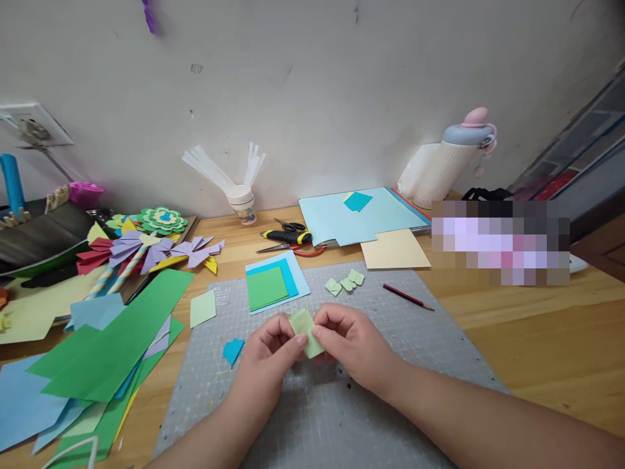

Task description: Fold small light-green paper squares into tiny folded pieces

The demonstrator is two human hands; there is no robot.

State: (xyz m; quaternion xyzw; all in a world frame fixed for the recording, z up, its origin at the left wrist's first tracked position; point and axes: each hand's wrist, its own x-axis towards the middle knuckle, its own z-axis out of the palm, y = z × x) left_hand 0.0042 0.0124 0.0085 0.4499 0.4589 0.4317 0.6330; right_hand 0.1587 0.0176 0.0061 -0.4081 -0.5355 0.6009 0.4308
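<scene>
A small piece of light green paper (306, 331) is held up over the grey cutting mat (390, 404). My left hand (270, 355) pinches its left side between thumb and fingers. On the right side, my right hand (359, 345) grips the edge the same way. Beyond my hands lie several small folded light green pieces (347, 283). A stack of green paper squares (267, 288) on blue ones is farther left on the mat. Near my left hand rests a blue paper scrap (233, 352), and a light green sheet (203, 308) lies at the mat's left edge.
A pencil (408, 297) lies on the mat's right side. Scissors (293, 249) and a black-yellow cutter (288, 236) sit behind it. Green paper strips (122, 339) and paper flowers (161, 221) crowd the left. A paper cup (242, 207) and a bottle (454, 163) stand by the wall.
</scene>
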